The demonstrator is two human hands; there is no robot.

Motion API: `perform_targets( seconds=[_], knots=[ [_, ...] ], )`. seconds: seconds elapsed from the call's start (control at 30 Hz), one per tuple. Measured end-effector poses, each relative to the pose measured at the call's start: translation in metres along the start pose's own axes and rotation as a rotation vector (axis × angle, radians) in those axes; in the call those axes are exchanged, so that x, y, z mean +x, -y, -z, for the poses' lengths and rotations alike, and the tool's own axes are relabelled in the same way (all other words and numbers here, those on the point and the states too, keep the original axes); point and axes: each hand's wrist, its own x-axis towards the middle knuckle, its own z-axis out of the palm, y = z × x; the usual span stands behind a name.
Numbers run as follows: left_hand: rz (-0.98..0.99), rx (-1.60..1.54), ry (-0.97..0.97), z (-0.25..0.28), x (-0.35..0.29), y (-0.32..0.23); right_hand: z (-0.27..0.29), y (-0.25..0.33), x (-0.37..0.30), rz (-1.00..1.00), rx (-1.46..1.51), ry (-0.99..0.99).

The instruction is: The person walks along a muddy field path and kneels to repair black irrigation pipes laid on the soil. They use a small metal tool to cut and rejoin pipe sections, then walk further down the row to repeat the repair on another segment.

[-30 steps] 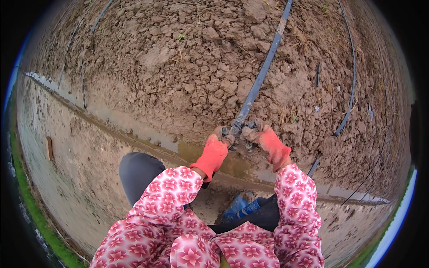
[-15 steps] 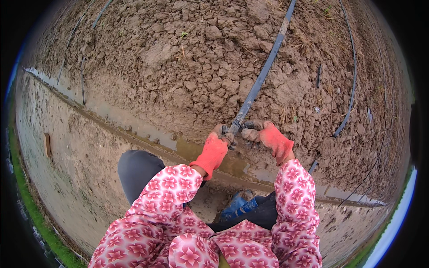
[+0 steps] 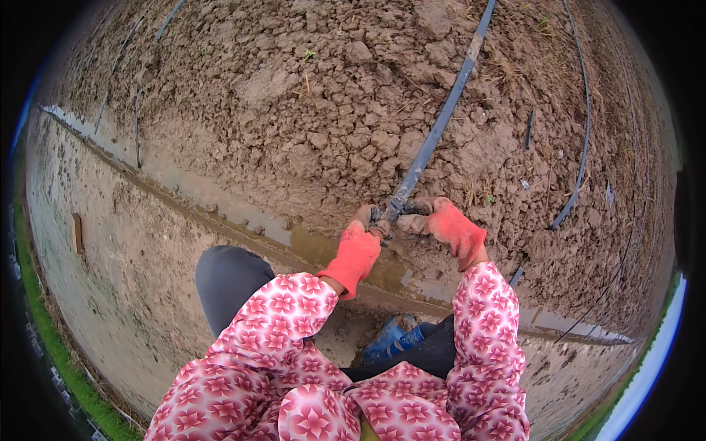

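My left hand (image 3: 358,246) and right hand (image 3: 450,226), both in red gloves, close their fingers around the near end of the black drip hose (image 3: 434,136) lying across the clodded soil (image 3: 294,110) above the muddy water channel (image 3: 243,220).

Both gloved hands, left (image 3: 360,246) and right (image 3: 450,224), grip the near end of a hose (image 3: 434,136) lying across clods (image 3: 294,110); a furrow (image 3: 243,220) runs just below them.

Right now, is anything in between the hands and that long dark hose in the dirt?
No, nothing visible is in between. Both gloved hands are already on the near end of the dark hose: the left hand grips it from one side and the right hand from the other. Only mud clings to the gloves.
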Motion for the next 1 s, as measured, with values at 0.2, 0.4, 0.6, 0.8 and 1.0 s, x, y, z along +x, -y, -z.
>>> perform_targets(
  seconds=[0.2,0.4,0.6,0.8,1.0],
  knots=[
    [-0.072,-0.045,0.034,0.001,0.004,0.011,-0.003,-0.009,0.018,0.052,0.06,0.05],
    [-0.147,-0.011,0.061,0.005,0.0,-0.008,-0.006,-0.016,0.025,0.084,0.218,0.008],
    [-0.105,-0.031,0.024,0.0,0.005,0.01,-0.012,-0.024,0.036,-0.011,0.288,-0.074],
    [-0.121,0.019,0.015,0.007,0.0,-0.005,-0.015,-0.025,0.041,-0.044,0.288,-0.084],
    [0.267,-0.333,-0.078,0.014,0.004,-0.021,-0.014,-0.01,0.03,-0.069,0.014,-0.184]
  ],
)
